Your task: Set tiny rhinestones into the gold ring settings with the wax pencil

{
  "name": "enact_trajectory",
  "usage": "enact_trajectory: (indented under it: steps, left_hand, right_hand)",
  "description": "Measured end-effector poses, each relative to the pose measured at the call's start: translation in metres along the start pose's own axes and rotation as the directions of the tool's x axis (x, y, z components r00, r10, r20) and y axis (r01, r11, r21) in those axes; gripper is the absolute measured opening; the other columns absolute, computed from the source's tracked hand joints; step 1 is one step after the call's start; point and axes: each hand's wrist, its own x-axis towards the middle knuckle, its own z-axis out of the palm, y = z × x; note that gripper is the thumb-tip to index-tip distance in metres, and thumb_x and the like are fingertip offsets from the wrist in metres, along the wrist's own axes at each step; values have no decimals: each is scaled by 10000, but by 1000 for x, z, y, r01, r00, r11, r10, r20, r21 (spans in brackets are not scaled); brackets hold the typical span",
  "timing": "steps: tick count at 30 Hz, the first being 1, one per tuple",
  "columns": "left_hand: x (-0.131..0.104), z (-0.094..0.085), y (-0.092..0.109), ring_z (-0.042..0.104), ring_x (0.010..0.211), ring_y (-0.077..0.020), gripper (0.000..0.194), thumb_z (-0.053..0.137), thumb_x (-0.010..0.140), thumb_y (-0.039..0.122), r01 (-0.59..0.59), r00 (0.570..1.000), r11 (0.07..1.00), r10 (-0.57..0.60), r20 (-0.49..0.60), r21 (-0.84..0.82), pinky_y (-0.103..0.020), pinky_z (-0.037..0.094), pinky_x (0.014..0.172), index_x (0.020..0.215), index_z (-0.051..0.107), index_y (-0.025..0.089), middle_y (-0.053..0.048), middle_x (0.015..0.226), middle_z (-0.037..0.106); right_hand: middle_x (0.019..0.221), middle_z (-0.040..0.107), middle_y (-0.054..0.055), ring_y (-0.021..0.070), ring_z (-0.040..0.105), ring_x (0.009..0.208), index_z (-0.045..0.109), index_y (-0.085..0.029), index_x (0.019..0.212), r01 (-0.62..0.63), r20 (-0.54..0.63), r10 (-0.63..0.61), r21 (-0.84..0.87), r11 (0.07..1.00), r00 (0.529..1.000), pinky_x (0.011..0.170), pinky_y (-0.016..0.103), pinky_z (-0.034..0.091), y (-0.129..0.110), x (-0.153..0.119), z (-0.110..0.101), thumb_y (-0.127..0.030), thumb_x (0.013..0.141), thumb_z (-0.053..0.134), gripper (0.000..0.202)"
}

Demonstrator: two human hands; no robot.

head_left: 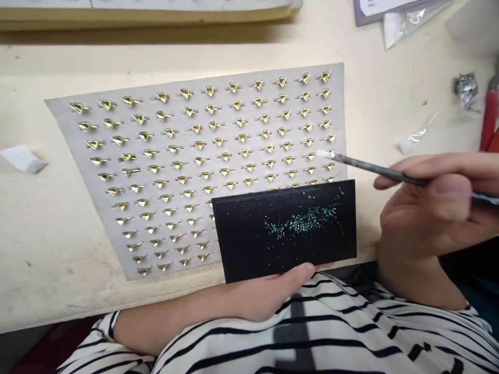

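- Left hand [265, 298]: grasps the black tray [249, 234] at its near edge, thumb uppermost.
- Tray: covers the sheet's lower right part in view; carries scattered green and pale specks, apparently tiny stones [304, 222].
- Right hand [436, 208]: pinches the pale-tipped stick [370, 166] over the sheet's right side.
- Sheet [338, 98]: lies on the worktop [374, 93], bearing rows of gold-coloured rings [242, 137].

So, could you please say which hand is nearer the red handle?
Right. The right hand is just below the red handle in view; the left hand is farther off, holding the black board.
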Motion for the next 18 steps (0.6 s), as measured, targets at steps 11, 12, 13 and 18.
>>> enact_trajectory:
  steps: [11,12,13,18]
  left_hand:
    - [1,1,1,290,1512,-174,562,200,1026,545,-36,999,999,36,-25,26,-332,97,1286,1531,299,319,102,1593,405]
    - [1,1,0,267,1521,-173,560,204,1026,544,-40,999,999,41,-22,26,-332,90,1287,1531,298,318,103,1595,401]
    - [1,0,-1,246,1528,-173,558,206,1027,541,-43,999,999,43,-21,27,-334,82,1288,1530,298,317,103,1598,396]
    - [1,-1,-6,274,1518,-174,573,216,1021,550,-24,1000,1000,24,-17,10,-331,108,1287,1526,314,299,81,1598,401]
  right_hand:
    - [788,658,-8,85,687,704,661,-152,933,28,127,-10,-141,990,992,617,255,534,-2,0,7,-211,894,533,146]
    - [783,657,-10,89,686,699,661,-161,930,27,123,-9,-139,990,992,613,260,535,-2,-1,8,-215,894,537,140]
    - [778,656,-12,93,685,695,661,-172,925,23,117,-6,-138,990,993,611,267,538,-2,-1,9,-218,893,541,132]
    - [783,647,-33,92,680,700,653,-231,940,-1,124,21,-161,987,992,630,282,546,-6,-1,11,-214,900,535,125]
